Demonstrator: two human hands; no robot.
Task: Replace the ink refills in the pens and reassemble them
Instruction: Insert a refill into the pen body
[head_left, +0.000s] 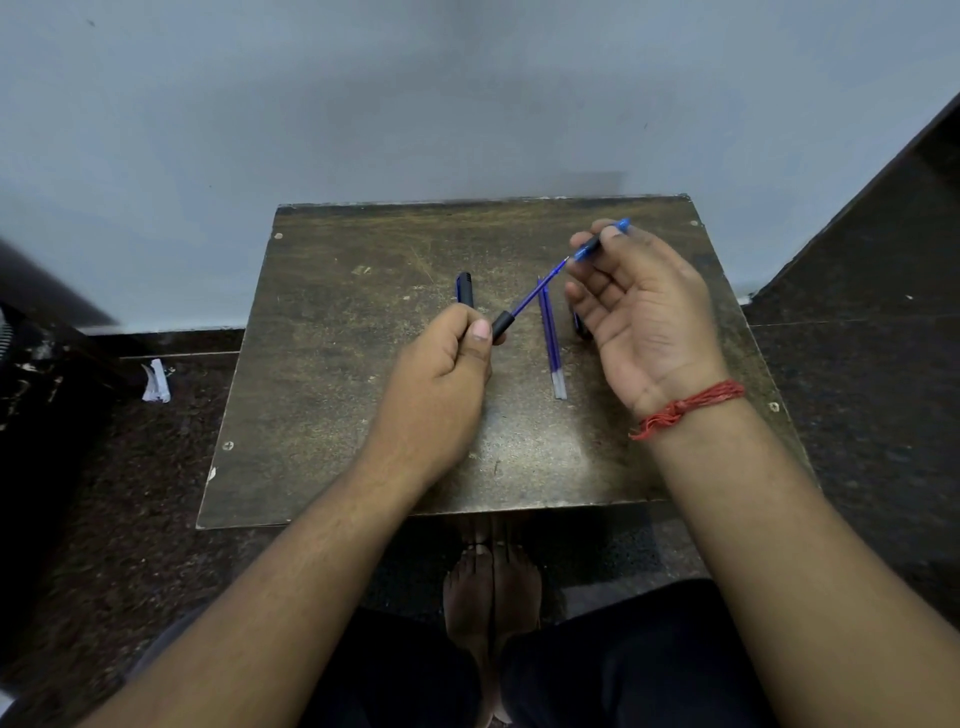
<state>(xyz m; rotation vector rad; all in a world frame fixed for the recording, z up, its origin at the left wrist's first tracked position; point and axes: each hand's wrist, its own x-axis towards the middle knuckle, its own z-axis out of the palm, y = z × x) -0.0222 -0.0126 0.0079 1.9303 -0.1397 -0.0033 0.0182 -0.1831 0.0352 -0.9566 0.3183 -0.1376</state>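
Left hand (447, 364), at table centre: fingers curled round a black pen barrel (503, 325), its blue refill (535, 293) projecting toward 1 o'clock. Right hand (639, 312), at 2 o'clock: thumb and forefinger pinch a blue tip section (597, 247), remaining fingers loosely bent. Between the hands, spare refills (551, 348) lie on the wooden table (337, 364); a capped pen (464, 288) lies at 12 o'clock of the left hand.

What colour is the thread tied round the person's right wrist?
Red. The thread wraps the right wrist, seen clearly in the head view, the only one given.

Pen barrel (503, 325) mostly hidden in left hand (441, 374); dark object (579, 325) behind right hand (644, 317).
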